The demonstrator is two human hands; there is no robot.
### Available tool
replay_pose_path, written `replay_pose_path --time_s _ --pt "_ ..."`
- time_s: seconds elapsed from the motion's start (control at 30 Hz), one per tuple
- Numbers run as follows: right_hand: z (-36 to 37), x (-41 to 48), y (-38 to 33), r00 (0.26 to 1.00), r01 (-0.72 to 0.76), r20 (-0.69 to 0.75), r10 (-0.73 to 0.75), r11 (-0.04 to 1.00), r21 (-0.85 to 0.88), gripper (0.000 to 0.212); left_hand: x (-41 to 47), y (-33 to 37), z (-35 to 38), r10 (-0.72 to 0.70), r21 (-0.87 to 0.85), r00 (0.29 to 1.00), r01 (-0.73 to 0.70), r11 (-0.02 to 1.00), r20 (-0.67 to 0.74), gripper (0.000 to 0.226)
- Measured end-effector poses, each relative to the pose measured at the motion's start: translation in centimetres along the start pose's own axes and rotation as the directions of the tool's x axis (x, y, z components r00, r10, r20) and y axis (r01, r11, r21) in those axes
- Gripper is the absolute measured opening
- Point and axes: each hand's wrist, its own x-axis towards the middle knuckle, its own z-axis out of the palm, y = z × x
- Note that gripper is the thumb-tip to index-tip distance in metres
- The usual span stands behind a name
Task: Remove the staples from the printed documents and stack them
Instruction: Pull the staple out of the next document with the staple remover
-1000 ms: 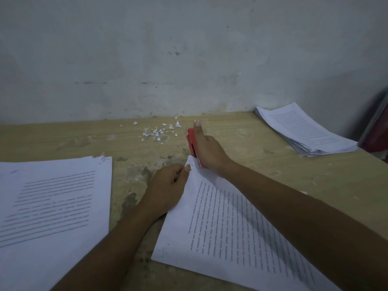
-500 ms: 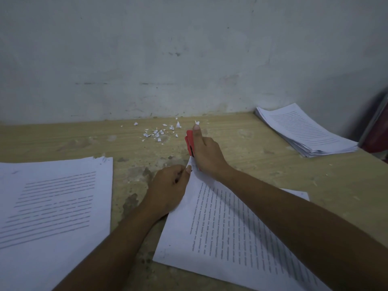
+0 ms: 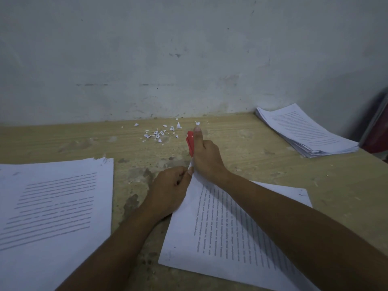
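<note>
1. Grey plaster wall (image 3: 189, 49) behind, worn wooden tabletop (image 3: 252, 143) below, dim light throughout.
2. Far left: loose stack (image 3: 52, 206) lying flat, ragged at its upper right corner. No shift from a second ago. Probably the finished pile.
3. Paper scraps (image 3: 159, 133) scattered near the wall. Same scatter as before.
4. Left hand (image 3: 170, 192): fingers curled, thumb and forefinger pinching the upper corner of the stapled document (image 3: 220, 227). Same pinch as a second ago.
5. Red staple remover (image 3: 190, 145): clasped in the right hand (image 3: 206, 156), thumb laid straight along its top, working end down at the pinched corner. Less red showing than a second ago. Staple itself hidden.
6. Far corner (image 3: 302, 194) of the document: exposed beyond the right forearm, covered a second ago. Likely cause: sheets swung slightly by the pull at the staple.
7. Far right: second stack (image 3: 304, 131) against the wall, untouched.
8. Assessment: extraction under way, release not confirmed. Keep the pinch firm to avoid tearing the corner.
</note>
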Motion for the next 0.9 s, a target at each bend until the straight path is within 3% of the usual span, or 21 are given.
replay_pose_path --time_s 0.1,0.23,0.33,0.4,0.5,0.63,0.8,0.9 --pt "-0.4 0.2 -0.2 0.999 -0.03 0.023 0.03 0.999 -0.012 0.083 0.0 0.0 0.0 -0.018 -0.012 1.0 0.018 1.0 0.009 0.05" --pt "-2.1 0.8 -0.7 0.998 -0.048 0.045 0.049 0.999 -0.005 0.064 -0.2 0.4 -0.3 -0.026 -0.014 1.0 0.026 1.0 0.013 0.048" --pt "-4.2 1.4 -0.5 0.99 -0.134 0.054 0.134 0.991 0.012 0.058 -0.2 0.4 -0.4 -0.029 -0.018 1.0 0.03 0.999 0.011 0.047" --pt "-5.8 2.1 0.2 0.993 -0.103 0.033 0.109 0.983 -0.15 0.055 -0.2 0.3 -0.4 -0.038 -0.01 0.999 0.039 0.999 0.015 0.046" --pt "-8.4 2.7 1.7 0.998 0.025 0.069 0.009 0.882 -0.471 0.054 -0.2 0.4 -0.4 -0.05 -0.001 0.999 0.05 0.999 0.012 0.039" --pt "-11.2 3.1 4.4 0.994 0.061 0.104 0.031 0.627 -0.777 0.048 -0.3 0.8 -0.5 -0.069 -0.036 0.997 0.07 0.997 0.034 0.033" --pt "-11.8 2.3 6.3 0.998 0.066 0.055 -0.037 0.508 -0.859 0.053 -0.4 1.0 -0.8 -0.094 -0.054 0.994 0.097 0.994 0.06 0.027" --pt "-11.6 2.2 6.8 0.999 0.019 -0.002 -0.036 0.586 -0.81 0.056 -0.4 1.0 -0.8 -0.098 -0.081 0.993 0.103 0.991 0.07 0.018"
